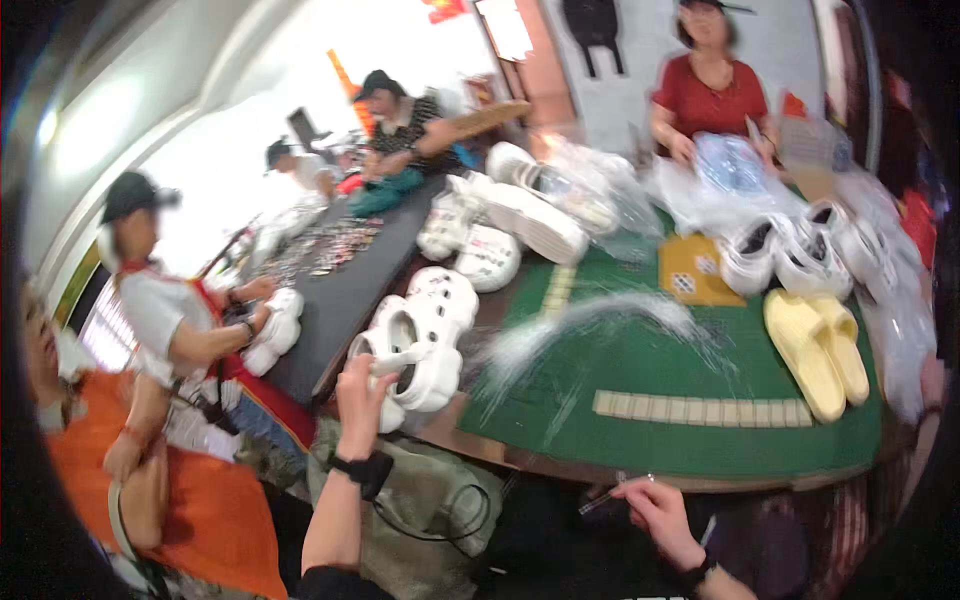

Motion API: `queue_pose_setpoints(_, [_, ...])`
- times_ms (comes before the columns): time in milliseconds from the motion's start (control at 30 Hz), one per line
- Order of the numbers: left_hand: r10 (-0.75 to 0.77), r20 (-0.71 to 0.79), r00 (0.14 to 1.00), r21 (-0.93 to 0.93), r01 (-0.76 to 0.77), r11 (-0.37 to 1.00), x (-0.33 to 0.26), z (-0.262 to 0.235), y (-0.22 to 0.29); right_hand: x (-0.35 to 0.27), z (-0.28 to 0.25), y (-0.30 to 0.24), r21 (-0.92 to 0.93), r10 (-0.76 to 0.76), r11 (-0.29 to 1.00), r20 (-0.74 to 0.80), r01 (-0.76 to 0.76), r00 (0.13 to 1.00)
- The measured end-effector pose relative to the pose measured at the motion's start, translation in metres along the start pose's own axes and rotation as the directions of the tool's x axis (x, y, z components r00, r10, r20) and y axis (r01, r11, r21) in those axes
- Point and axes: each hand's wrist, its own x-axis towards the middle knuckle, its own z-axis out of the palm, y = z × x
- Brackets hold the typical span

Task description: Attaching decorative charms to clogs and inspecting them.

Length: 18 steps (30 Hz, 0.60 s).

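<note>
My left hand [362,395] is closed on the strap of a white clog [432,375] at the table's left edge. A second white clog [445,295] with round holes sits right against it. My right hand [655,510] is in front of the table's near edge, its fingers pinched together. Something small and shiny shows at those fingertips, too blurred to name. Behind the held pair are more white clogs [488,258] with small decorations. A pair of yellow slides [815,350] lies at the right of the green tabletop [540,420].
Clear plastic film [600,325] and a row of pale tiles [705,410] lie on the tabletop. White shoes [790,255] stand at the back right. A person in red [710,95] handles a plastic bag opposite. At left, another person [175,310] holds white shoes by a dark table [335,300].
</note>
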Motion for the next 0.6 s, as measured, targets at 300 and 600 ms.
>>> queue_pose_setpoints(300, [0.208,0.174,0.963,-0.257,-0.159,0.953,-0.064,0.051,0.178,-0.010,-0.016,-0.015,0.076,-0.199,0.971,-0.280,0.229,0.939])
queue_pose_setpoints(600, [0.395,0.091,0.914,-0.267,-0.359,0.894,-0.121,0.093,0.212,-0.020,-0.011,-0.013,-0.150,-0.386,0.922,-0.275,0.357,0.881])
